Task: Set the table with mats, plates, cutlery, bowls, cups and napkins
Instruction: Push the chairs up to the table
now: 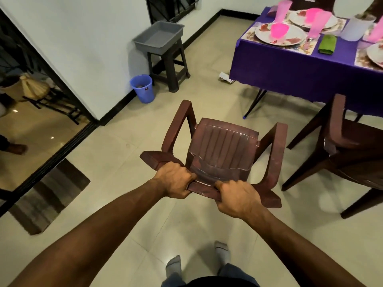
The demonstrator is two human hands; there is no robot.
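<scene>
Left hand: the left hand [175, 180] is closed in a fist around the top rail of the chair back, near its left corner, knuckles up.
Right hand: the right hand [238, 198] is closed the same way on the same rail, just to the right of the left hand; nothing else is in it.
Carried chair: the brown plastic chair [222, 150] hangs forward and below both hands, seat facing up to the camera, its front pointing away from the person. Whether its legs touch the floor I cannot tell.
Chair axis: back to front it runs straight away from the hands, toward the wall more than toward the table.
Second chair: another brown chair [348, 146] stands to the right of the right hand, already pulled near the table.
Table: the table with the purple cloth [290, 65] lies far forward and to the right of both hands, well apart from the carried chair.
Table things: plates [290, 37], pink cups [279, 31], printed mats [248, 33] and a green napkin [327, 44] are already laid on it.
Nearer hand: the right hand is on the table's side.
Coming move, my judgement: the chair must probably swing to the right and go forward, so its front meets the table's near edge, beside the second chair.
</scene>
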